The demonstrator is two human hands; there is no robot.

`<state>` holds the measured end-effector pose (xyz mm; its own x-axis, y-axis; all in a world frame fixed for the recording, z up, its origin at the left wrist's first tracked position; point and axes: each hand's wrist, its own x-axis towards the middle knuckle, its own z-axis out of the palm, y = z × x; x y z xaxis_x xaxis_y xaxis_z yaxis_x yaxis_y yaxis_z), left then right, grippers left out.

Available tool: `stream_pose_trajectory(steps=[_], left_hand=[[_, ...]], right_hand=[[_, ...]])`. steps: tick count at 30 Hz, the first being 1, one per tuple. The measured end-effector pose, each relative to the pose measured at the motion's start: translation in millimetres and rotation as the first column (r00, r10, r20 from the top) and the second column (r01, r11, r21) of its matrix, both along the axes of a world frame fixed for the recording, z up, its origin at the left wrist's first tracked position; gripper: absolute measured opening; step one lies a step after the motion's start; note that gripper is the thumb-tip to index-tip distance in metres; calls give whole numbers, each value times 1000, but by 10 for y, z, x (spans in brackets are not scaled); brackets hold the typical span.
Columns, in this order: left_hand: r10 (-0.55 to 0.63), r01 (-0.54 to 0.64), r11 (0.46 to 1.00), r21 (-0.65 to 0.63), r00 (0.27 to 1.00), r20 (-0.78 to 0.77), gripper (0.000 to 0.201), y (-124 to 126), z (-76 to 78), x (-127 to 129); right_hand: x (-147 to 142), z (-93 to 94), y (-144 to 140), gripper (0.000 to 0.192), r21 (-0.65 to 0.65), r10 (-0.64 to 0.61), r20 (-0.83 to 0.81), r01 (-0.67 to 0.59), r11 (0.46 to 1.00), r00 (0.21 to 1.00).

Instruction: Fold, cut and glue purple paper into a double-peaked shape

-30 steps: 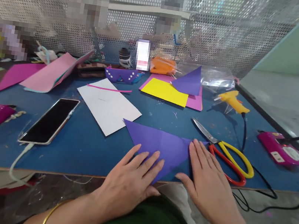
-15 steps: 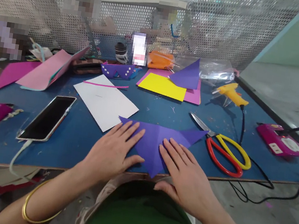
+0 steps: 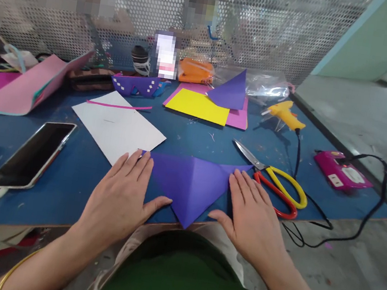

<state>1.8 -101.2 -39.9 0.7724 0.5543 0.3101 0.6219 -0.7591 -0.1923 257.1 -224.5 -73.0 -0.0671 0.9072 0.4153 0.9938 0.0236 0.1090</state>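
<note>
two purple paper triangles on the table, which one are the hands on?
The near purple triangle at the table edge: left hand and right hand press flat on it. The far purple triangle stands untouched on the pink sheet.

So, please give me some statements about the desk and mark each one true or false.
1. Both hands, left hand and right hand, lie flat on the purple paper. True.
2. The scissors are left of the paper. False: they lie to its right.
3. The phone lies screen up on the blue table. True.
4. The glue gun is red. False: it is yellow.
</note>
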Motion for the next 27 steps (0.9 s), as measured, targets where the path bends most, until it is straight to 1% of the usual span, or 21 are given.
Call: stream_pose_trajectory(steps=[1, 2, 4, 5, 6, 10, 14, 17, 19, 21, 23, 25, 27], left_hand=[[-69, 69, 997, -23, 998, 10, 86, -29, 8, 20], [-166, 167, 984, -62, 986, 10, 81, -61, 15, 43], [-366, 360, 918, -166, 931, -3, 72, -124, 18, 96], [-423, 413, 887, -207, 906, -6, 68, -151, 12, 125], [-443, 430, 873, -229, 896, -4, 64, -174, 0, 152], [-408, 404, 892, -206, 913, 21, 50, -222, -57, 243], [-387, 393, 908, -146, 920, 69, 49, -250, -75, 317], [-381, 393, 912, -121, 918, 111, 49, -267, -95, 320], [-383, 404, 909, -105, 907, 174, 48, -278, -119, 278], [-364, 400, 912, -86, 890, 273, 39, -294, -142, 219], [-342, 390, 918, -72, 871, 354, 28, -314, -150, 171], [-333, 384, 921, -61, 860, 387, 23, -333, -143, 155], [-330, 378, 924, -51, 859, 390, 23, -342, -126, 166]], right_hand=[[-2, 2, 7, 93, 0, -3, 4, 3, 1000, 1000], [-5, 5, 11, 93, 2, -5, 4, 5, 1000, 1000], [-6, 9, 7, 91, 0, -2, 0, 2, 1000, 1000], [-3, 12, 1, 90, -1, -3, 0, 3, 1000, 1000], [4, 17, -6, 89, 1, -7, 0, 7, 1000, 1000], [27, 57, -26, 82, 12, -8, -23, 9, 1000, 1000], [15, 107, 3, 79, -35, 103, -38, -104, 994, 994], [19, 120, 25, 81, -102, 117, -51, -122, 987, 992], [32, 116, 24, 80, -109, 126, -64, -132, 985, 990], [39, 111, 13, 75, -77, 158, -93, -165, 983, 983], [23, 112, 5, 64, -24, 215, -134, -220, 975, 967], [-19, 125, 7, 51, 34, 305, -157, -304, 952, 939], [-81, 144, 21, 40, 77, 385, -157, -377, 923, 909]])
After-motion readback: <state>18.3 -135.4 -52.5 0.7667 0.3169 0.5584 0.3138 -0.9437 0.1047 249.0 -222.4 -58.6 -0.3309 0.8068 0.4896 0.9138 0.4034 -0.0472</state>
